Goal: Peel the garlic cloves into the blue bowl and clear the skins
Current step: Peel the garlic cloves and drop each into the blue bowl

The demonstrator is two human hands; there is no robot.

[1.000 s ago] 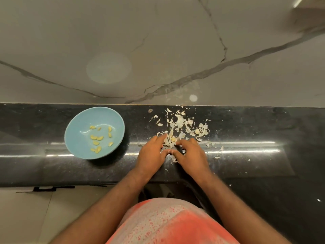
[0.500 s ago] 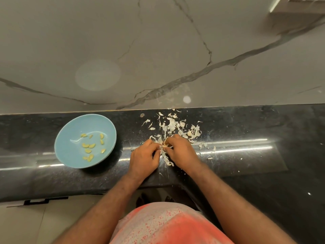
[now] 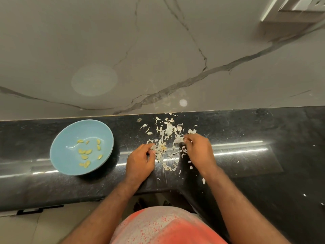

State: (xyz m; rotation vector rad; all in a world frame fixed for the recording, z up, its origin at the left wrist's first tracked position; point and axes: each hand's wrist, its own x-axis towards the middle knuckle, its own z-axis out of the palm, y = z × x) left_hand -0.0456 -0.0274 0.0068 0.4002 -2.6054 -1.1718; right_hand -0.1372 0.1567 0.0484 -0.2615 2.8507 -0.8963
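Peeling at the counter: a person is working bare-handed over a scatter of garlic skins (image 3: 168, 129) on the black countertop (image 3: 246, 164).
Left hand (image 3: 140, 161): its fingers are curling inward and pinching a pale scrap (image 3: 153, 147) at the pile's near-left edge; whether this is clove or skin cannot be told.
Right hand (image 3: 198, 150): its fingertips are pinching a papery skin (image 3: 178, 139) on the pile's right side.
Blue bowl (image 3: 63, 138): it is sitting well apart, left of both hands, and holding the peeled cloves (image 3: 85, 151).
Key relation: the bowl is lying leftward of the fingers, with the left hand nearer; the skins are lying between and just beyond the fingertips, trailing toward the wall.
Likely next: any freed clove is probably travelling left.
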